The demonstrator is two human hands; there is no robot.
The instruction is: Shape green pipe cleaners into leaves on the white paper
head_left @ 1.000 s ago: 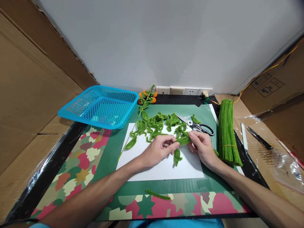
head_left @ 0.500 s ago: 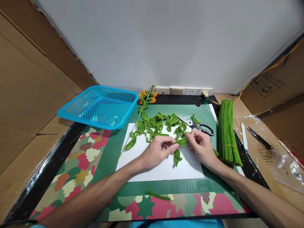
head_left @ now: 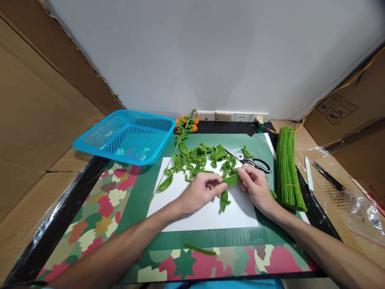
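Between my two hands is a green pipe-cleaner leaf (head_left: 231, 180). My left hand (head_left: 204, 192) pinches its left end, and my right hand (head_left: 254, 186) closes on its right end. Just below hangs or lies another green leaf piece (head_left: 224, 201), near my left fingertips. A pile of bent green pipe-cleaner leaves (head_left: 197, 155) covers the upper part of the white paper (head_left: 192, 218). Left of it, a long green stem with leaves (head_left: 173, 156) reaches back to orange flowers (head_left: 194, 128). Black-handled scissors (head_left: 255, 162) lie behind my right hand.
A blue perforated basket (head_left: 120, 154) stands at the back left. A tied bundle of green pipe cleaners (head_left: 288, 168) lies to the right, with a white-bladed knife (head_left: 308, 172) and tweezers (head_left: 327, 175) beyond it. One short green pipe cleaner (head_left: 200, 248) rests near the front edge.
My right fingers have shifted slightly at the leaf's right end, showing more of the leaf. My left hand stays nearly still.
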